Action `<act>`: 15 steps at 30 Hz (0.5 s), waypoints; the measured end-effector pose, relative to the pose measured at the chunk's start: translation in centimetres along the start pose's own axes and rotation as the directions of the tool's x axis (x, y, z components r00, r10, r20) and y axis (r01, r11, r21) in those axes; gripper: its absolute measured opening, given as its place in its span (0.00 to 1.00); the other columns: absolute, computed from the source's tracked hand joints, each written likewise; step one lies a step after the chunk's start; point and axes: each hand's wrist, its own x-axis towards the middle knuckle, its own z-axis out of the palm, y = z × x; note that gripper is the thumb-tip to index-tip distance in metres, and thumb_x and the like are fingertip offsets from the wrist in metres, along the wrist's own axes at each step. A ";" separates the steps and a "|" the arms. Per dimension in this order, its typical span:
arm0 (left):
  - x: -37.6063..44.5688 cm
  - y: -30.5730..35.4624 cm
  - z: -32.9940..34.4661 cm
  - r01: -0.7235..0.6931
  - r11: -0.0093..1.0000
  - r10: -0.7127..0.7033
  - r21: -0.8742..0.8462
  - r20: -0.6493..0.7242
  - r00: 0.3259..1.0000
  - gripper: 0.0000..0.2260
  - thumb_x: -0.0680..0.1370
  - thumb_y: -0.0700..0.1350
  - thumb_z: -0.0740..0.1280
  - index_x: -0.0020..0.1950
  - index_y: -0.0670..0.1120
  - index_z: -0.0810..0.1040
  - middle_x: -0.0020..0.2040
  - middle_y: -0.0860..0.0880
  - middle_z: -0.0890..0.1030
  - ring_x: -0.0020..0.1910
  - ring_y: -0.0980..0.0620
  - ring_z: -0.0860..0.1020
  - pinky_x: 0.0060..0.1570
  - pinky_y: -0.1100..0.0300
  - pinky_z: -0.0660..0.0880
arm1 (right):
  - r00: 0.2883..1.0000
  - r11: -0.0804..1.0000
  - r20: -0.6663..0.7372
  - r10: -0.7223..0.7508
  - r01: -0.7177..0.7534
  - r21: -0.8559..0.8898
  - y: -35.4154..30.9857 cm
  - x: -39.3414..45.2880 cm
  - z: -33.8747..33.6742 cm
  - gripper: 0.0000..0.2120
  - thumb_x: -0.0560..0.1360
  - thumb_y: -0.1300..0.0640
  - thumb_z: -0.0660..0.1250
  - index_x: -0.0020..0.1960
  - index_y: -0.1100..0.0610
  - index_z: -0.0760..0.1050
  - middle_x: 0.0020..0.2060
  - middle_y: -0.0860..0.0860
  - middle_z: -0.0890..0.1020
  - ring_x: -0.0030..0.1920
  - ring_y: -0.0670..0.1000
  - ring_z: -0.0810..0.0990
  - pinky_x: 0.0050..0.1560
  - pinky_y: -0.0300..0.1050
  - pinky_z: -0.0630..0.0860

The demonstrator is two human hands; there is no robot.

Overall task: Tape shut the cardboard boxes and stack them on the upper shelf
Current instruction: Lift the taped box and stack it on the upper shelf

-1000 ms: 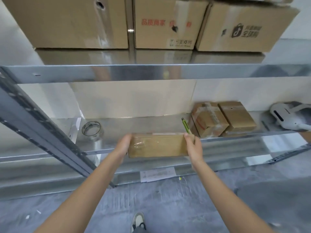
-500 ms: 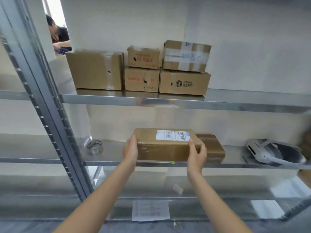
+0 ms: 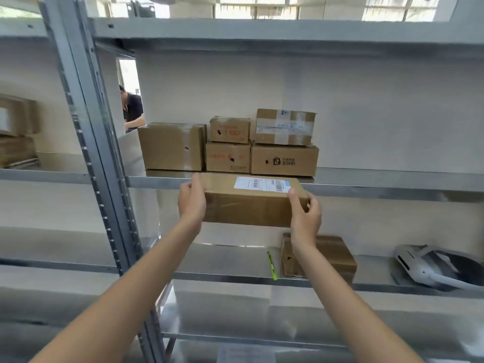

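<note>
A flat taped cardboard box (image 3: 248, 205) with a white barcode label on top is held in the air, level with the front edge of the upper shelf (image 3: 379, 183). My left hand (image 3: 192, 199) grips its left end and my right hand (image 3: 305, 212) grips its right end, fingers curled over the edges. Behind it, on the upper shelf, stand several closed cardboard boxes (image 3: 284, 159), two of them stacked on others. Another brown box (image 3: 332, 254) lies on the lower shelf (image 3: 230, 277), partly hidden by my right forearm.
A green utility knife (image 3: 272, 265) lies on the lower shelf left of the brown box, and a white headset (image 3: 432, 268) at the right. A grey steel upright (image 3: 91, 153) slants down the left side. A person stands in a doorway (image 3: 132, 108) behind the rack.
Both hands have raised the labelled box from the lower shelf up to the level of the upper shelf's edge. The view has tilted upward, so more of the upper shelf shows.
</note>
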 end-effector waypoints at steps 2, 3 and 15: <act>1.3 2.3 -1.1 -0.039 0.999 0.038 -0.034 -0.033 0.999 0.17 0.81 0.59 0.52 0.57 0.48 0.70 0.46 0.52 0.72 0.44 0.55 0.70 0.37 0.58 0.64 | 0.997 0.999 0.065 -0.030 0.029 0.019 -1.9 0.5 1.3 0.18 0.74 0.41 0.68 0.60 0.47 0.73 0.57 0.48 0.76 0.54 0.42 0.75 0.48 0.39 0.76; 2.1 3.5 -1.6 -0.055 0.997 0.053 -0.047 -0.049 0.997 0.17 0.81 0.59 0.52 0.58 0.48 0.69 0.46 0.54 0.72 0.44 0.56 0.69 0.37 0.58 0.63 | 0.995 0.999 0.095 -0.035 0.032 0.032 -2.8 0.9 2.0 0.19 0.74 0.41 0.69 0.61 0.48 0.73 0.58 0.48 0.77 0.56 0.44 0.76 0.53 0.43 0.77; 14.3 16.1 -6.3 -0.171 0.983 0.166 -0.071 -0.066 0.984 0.37 0.69 0.67 0.55 0.73 0.47 0.67 0.71 0.43 0.67 0.68 0.43 0.68 0.69 0.47 0.64 | 0.934 0.989 0.331 -0.137 0.149 -0.013 -13.4 8.6 14.6 0.26 0.76 0.38 0.63 0.66 0.54 0.74 0.59 0.49 0.79 0.59 0.49 0.77 0.60 0.47 0.74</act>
